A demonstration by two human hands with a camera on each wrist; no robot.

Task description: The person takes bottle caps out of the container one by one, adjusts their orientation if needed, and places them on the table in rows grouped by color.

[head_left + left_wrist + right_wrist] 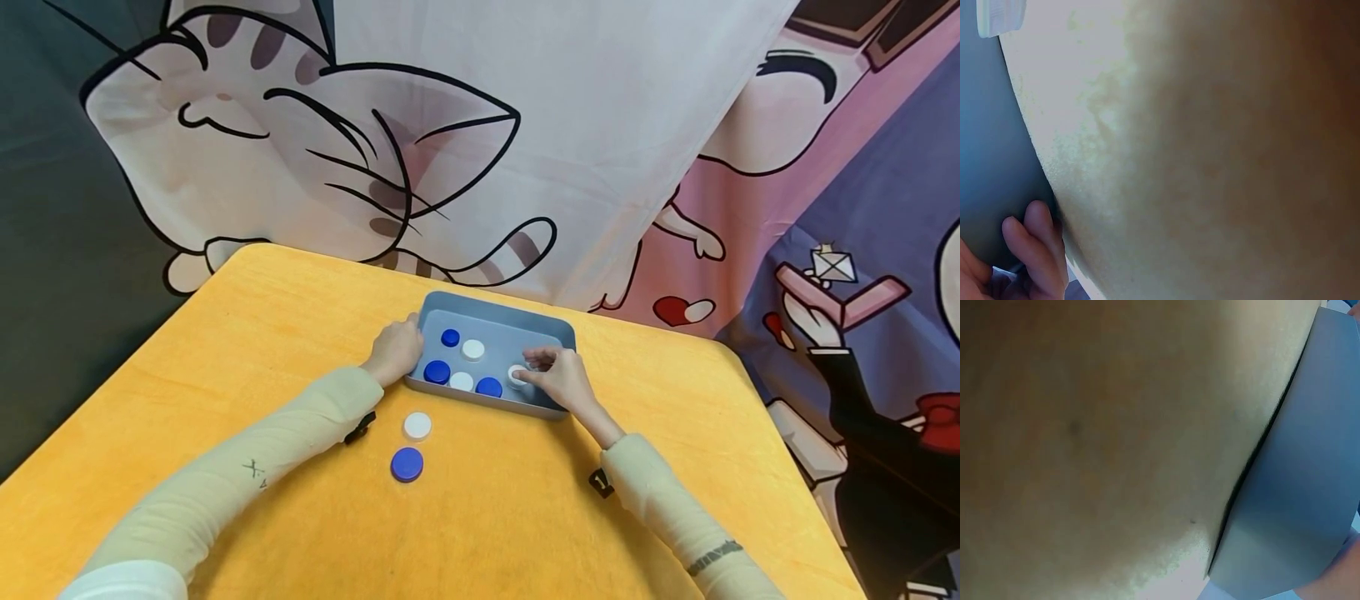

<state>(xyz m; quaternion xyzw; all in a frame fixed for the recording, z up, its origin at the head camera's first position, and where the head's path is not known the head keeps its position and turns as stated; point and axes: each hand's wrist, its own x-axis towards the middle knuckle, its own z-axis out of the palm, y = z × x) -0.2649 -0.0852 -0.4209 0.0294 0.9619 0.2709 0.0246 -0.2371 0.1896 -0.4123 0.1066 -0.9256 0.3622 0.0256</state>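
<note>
A shallow grey-blue tray sits on the table, with several blue and white round caps inside. My left hand grips the tray's left end; its curled fingertips show against the outer wall in the left wrist view. At the tray's right side, my right hand reaches over the front rim and pinches a white cap between thumb and fingers, low inside the tray. Left of that cap are a blue cap, a white cap and a larger blue cap along the front wall.
Nearer on the yellow table lie a white cap and a blue cap, between the forearms. Farther back in the tray are a small blue cap and a white cap. A printed cloth hangs behind the table.
</note>
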